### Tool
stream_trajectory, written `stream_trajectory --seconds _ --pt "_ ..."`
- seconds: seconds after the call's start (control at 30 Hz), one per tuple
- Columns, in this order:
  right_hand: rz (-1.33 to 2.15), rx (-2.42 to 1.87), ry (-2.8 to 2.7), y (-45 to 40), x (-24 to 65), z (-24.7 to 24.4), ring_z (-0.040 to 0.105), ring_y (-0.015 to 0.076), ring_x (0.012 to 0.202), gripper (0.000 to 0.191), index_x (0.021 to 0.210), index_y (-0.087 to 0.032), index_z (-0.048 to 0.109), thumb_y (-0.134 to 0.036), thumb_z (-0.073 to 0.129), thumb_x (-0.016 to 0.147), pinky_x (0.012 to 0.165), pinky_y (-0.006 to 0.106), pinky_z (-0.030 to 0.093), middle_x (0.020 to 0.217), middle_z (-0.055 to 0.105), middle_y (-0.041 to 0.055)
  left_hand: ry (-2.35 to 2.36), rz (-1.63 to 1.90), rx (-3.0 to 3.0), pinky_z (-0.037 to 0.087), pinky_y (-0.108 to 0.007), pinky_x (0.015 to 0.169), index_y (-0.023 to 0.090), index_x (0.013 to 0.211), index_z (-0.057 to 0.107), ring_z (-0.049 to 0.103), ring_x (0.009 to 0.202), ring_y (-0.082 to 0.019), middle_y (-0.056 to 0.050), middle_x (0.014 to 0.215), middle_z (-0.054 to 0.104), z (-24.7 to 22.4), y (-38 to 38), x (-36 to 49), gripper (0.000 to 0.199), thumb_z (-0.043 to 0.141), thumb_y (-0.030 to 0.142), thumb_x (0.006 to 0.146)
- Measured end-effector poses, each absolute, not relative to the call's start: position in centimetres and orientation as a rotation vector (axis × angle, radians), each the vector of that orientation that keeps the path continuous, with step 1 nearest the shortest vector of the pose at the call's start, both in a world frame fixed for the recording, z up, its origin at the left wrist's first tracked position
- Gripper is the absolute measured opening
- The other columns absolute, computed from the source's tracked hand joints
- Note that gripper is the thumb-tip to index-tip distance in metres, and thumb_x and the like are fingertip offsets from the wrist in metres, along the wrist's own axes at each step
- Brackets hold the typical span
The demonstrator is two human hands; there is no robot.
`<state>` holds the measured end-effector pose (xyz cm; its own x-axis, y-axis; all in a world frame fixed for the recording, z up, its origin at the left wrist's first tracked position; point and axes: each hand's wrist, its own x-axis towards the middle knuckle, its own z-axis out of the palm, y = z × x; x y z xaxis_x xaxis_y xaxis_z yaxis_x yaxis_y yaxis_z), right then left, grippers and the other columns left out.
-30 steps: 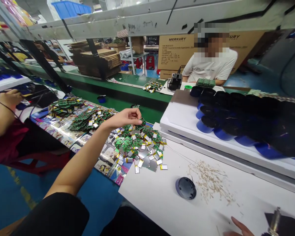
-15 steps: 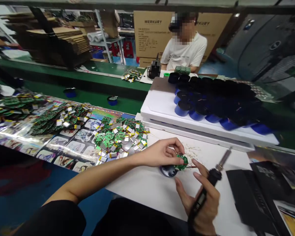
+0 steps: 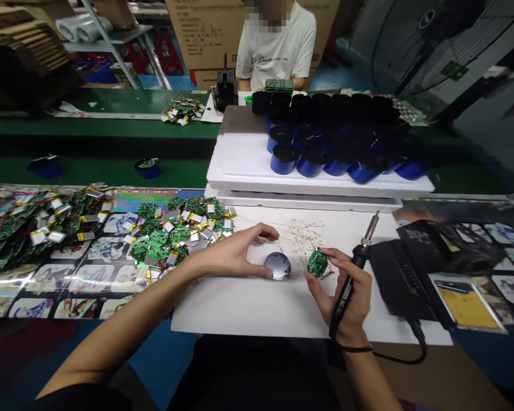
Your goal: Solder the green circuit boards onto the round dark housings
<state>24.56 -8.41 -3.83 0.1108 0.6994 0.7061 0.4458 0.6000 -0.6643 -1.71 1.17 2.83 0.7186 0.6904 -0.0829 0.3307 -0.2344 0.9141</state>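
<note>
Gone from the left hand (image 3: 235, 251) to the right hand (image 3: 353, 291) since the earlier frame, one board (image 3: 317, 264) now sits just right of the cap (image 3: 277, 266). With that pinch shared with the iron (image 3: 360, 254), a loosened grip could drop the board among the scraps (image 3: 304, 231) beyond the cap, and a turned wrist could swing the iron's tip, perhaps hot, toward the other fingers. Right thumb and fingertips press on the board's edges, the iron lying across that hand; the left is spread and empty, thumb at the cap's near-left rim, contact hard to confirm.
</note>
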Motion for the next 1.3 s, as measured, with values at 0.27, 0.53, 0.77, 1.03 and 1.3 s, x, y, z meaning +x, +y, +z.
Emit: stream_trajectory --seconds 0.27,0.53,0.77,1.03,1.3 --pt "0.271 -1.099 -1.546 -9.3 25.1 -4.8 0.073 0.0240 0.122 0.065 0.136 -0.024 0.058 -0.007 0.086 0.081 0.109 0.045 0.061 0.128 0.072 0.0111 0.626 0.355 1.977 0.050 -0.042 0.117 0.027 0.158 0.041 0.061 0.141 -0.028 -0.013 0.151 0.063 -0.1 -0.3 0.3 0.081 0.085 0.027 0.090" --pt "0.297 -1.108 -1.576 -8.7 24.5 -4.9 0.071 0.0269 0.128 0.073 0.138 -0.027 0.057 -0.005 0.089 0.077 0.110 0.052 0.060 0.133 0.069 0.0111 0.717 0.406 2.096 0.048 -0.045 0.121 0.028 0.158 0.048 0.054 0.146 -0.033 -0.014 0.159 0.054 0.5 1.1 -1.6 0.086 0.090 0.032 0.083" --pt "0.231 -1.057 -1.672 -7.9 23.4 -4.5 0.074 0.0249 0.120 0.074 0.142 -0.026 0.055 -0.006 0.089 0.079 0.104 0.047 0.065 0.128 0.072 0.0108 0.851 0.505 2.045 0.055 -0.040 0.106 0.024 0.144 0.059 0.065 0.122 -0.027 -0.012 0.136 0.062 -0.1 0.7 -1.2 0.067 0.088 0.043 0.087" --pt "0.238 -1.090 -1.810 -7.4 22.7 -4.2 0.077 0.0274 0.121 0.061 0.141 -0.026 0.055 -0.012 0.082 0.089 0.098 0.047 0.069 0.130 0.073 0.0128 0.715 0.665 2.017 0.055 -0.029 0.092 0.022 0.100 0.083 0.070 0.110 -0.020 -0.010 0.130 0.069 0.2 1.7 -2.0 0.013 0.074 0.032 0.100" --pt "0.165 -1.033 -1.971 -6.9 21.3 -3.8 0.073 0.0308 0.122 0.053 0.137 -0.025 0.058 -0.014 0.082 0.091 0.100 0.054 0.066 0.125 0.075 0.0137 0.833 0.749 1.391 0.054 -0.025 0.073 0.014 0.107 0.073 0.071 0.074 -0.015 -0.004 0.083 0.077 -1.4 1.0 -0.5 0.045 0.089 0.051 0.086"
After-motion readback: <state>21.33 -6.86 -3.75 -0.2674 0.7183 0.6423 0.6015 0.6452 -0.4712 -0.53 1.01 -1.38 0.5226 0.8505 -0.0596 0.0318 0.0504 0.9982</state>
